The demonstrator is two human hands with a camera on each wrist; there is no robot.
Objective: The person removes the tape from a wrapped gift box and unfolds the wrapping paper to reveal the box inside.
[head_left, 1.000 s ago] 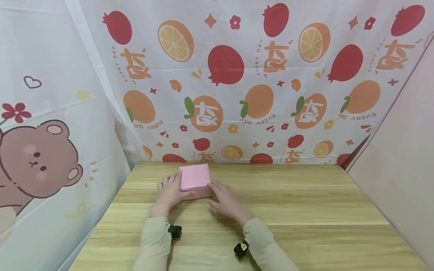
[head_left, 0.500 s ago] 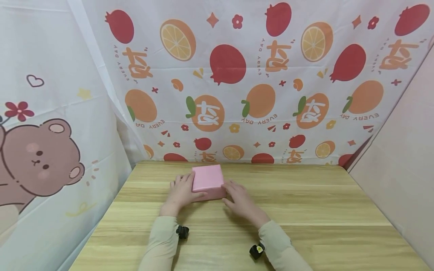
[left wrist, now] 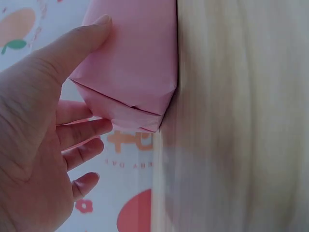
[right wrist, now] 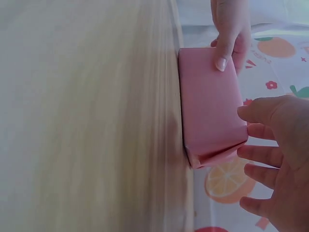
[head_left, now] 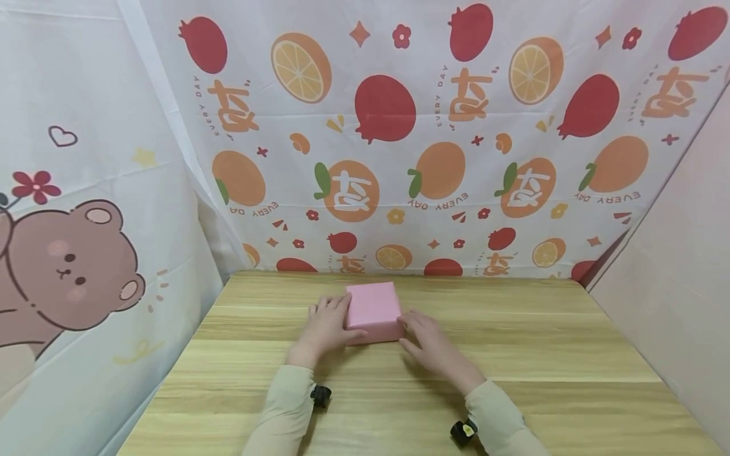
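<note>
While the pink box (head_left: 373, 307) sits flat on the counter (head_left: 542, 392), near its far edge and slightly L of ctr., I bracket it from both ends. L hand (head_left: 324, 328): spread wide, thumb laid on the near face, fingertips against the L end. R hand (head_left: 435, 347): also wide, fingers relaxed at the R end, thumb tip by the near face; contact pressure can't be told. Neither hand closes round it.

CAUTION: uneven push, L vs. R, would prob. swing the box askew. If R-hand fingers catch the end fold (right wrist: 217, 153), which gapes slightly in the R wrist view, the wrap could lift or tear. Excess thumb pressure may dent the near face, if the wall is soft. Too much fwd. push could run the box into the printed cloth (head_left: 433, 139) behind.

Change vs. 1 s ago: box shifted R along the counter, both hands shifted w/ it; hold approx. the same, no lift seen.
</note>
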